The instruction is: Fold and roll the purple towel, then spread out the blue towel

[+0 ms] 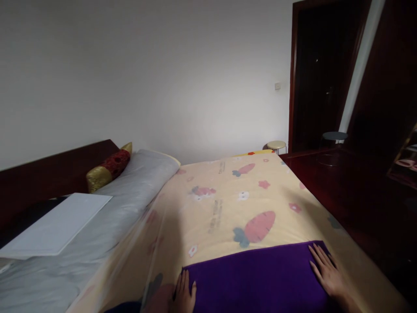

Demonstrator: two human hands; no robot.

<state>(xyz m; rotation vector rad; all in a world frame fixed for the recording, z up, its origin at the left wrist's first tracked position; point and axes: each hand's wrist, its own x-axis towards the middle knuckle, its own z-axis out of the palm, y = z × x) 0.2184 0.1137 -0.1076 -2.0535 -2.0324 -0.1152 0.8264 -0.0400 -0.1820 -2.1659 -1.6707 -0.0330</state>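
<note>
A purple cloth (260, 278) lies flat on the near end of the bed (228, 204), its long side running left to right across the yellow carrot-print sheet (224, 195). Both hands rest on it, one at each far corner. The left hand (185, 296) lies open and flat, fingers pointing away, at the cloth's far left corner. The right hand (327, 271) is also open, fingers spread, pressing the far right corner near the bed's right edge. Neither hand grips anything; both palms lie on the fabric. The cloth spreads between them and toward the person, so both hands are equally close. Its near part is cut off by the bottom of the picture, as are the wrists.
</note>
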